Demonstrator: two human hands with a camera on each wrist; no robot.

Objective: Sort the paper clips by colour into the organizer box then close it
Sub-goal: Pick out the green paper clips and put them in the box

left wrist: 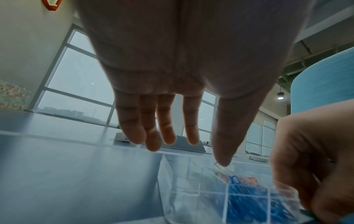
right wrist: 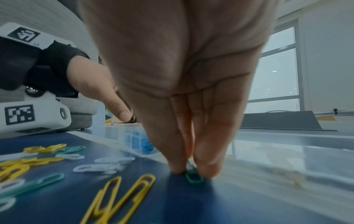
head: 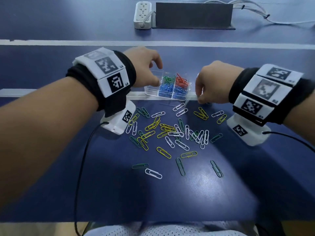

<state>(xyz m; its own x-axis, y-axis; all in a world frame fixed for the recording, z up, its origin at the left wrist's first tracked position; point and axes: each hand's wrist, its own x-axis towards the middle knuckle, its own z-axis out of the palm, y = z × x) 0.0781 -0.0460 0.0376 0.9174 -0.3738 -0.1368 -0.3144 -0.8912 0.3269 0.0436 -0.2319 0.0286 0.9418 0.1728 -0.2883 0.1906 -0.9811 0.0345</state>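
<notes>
A clear organizer box (head: 151,90) sits on the blue table, holding green clips (head: 167,79), red clips (head: 181,80) and blue clips (head: 166,88). My left hand (head: 157,74) hovers over the box's left side with straight fingers, its thumb tip (left wrist: 223,163) touching the rim. Just right of the box, my right hand (head: 200,100) reaches down to the table. In the right wrist view its fingertips (right wrist: 208,169) pinch a dark green clip (right wrist: 194,179) lying on the surface. Loose yellow, white and dark green clips (head: 170,132) are scattered in front of the box.
A white power strip (head: 142,14), a dark grey panel (head: 193,15) and cables (head: 255,12) lie at the back. White tape (head: 68,42) crosses the table. Something clear and flat (right wrist: 287,151) lies right of the box.
</notes>
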